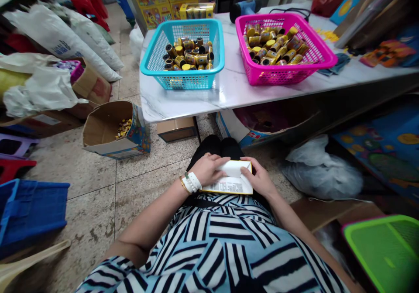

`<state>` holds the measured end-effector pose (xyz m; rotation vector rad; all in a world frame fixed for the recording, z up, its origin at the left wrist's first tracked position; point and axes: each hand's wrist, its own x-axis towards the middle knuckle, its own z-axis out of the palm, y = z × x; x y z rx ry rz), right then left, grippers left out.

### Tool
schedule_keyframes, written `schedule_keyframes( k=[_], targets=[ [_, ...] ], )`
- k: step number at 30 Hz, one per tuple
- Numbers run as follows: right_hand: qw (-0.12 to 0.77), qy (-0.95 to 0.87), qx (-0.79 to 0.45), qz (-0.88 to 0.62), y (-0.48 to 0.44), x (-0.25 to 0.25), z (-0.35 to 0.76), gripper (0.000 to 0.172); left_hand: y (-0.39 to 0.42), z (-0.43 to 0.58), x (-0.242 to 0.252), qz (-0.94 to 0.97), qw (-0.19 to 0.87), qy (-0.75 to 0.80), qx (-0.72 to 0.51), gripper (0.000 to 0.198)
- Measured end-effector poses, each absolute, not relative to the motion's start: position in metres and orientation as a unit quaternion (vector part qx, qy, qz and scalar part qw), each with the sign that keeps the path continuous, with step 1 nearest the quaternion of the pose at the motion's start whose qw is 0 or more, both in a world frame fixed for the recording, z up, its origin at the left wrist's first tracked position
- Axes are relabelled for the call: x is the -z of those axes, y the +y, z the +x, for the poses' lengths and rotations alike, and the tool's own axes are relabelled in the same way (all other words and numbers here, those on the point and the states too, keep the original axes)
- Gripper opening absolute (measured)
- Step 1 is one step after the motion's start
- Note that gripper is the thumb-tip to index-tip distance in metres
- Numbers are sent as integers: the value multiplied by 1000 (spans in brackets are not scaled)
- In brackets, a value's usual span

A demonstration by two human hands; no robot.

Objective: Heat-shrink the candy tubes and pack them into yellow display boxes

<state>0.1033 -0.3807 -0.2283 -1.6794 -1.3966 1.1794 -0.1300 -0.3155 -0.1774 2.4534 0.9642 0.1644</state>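
On my lap lies a small paperboard box (229, 184), its white inside showing and printed text on the flap nearest me. My left hand (209, 169) is on its left part, fingers laid across the white inside. My right hand (258, 177) grips the right end, with the thumb inside and the other fingers behind the board. Ahead on the table, a turquoise basket (183, 81) and a pink basket (278, 75) each hold many small yellow-and-brown cylinders.
Yellow printed boxes (150, 5) are stacked behind the marble-patterned table (196, 105). An open carton (108, 146) with small yellow pieces stands on the floor at left. A blue crate (36, 214) is at far left, a green basket (386, 253) at lower right.
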Motion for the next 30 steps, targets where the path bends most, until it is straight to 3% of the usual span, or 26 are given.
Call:
schedule_keyframes(
  k=[6, 12, 17, 24, 30],
  targets=[
    [262, -568, -375, -685, -376, 220, 94, 51, -318, -136, 182, 875, 251, 396, -117, 50],
    [221, -628, -433, -607, -374, 210, 107, 70, -322, -134, 174, 894, 202, 389, -94, 62],
    [229, -618, -487, -573, -378, 206, 110, 81, -326, -126, 167, 888, 154, 431, -32, 49],
    [278, -582, -546, -535, -383, 219, 111, 88, -336, -123, 164, 897, 131, 422, -5, 66],
    [315, -546, -590, -505, -386, 217, 120, 62, -340, -125, 157, 897, 159, 412, -16, 63]
  ],
)
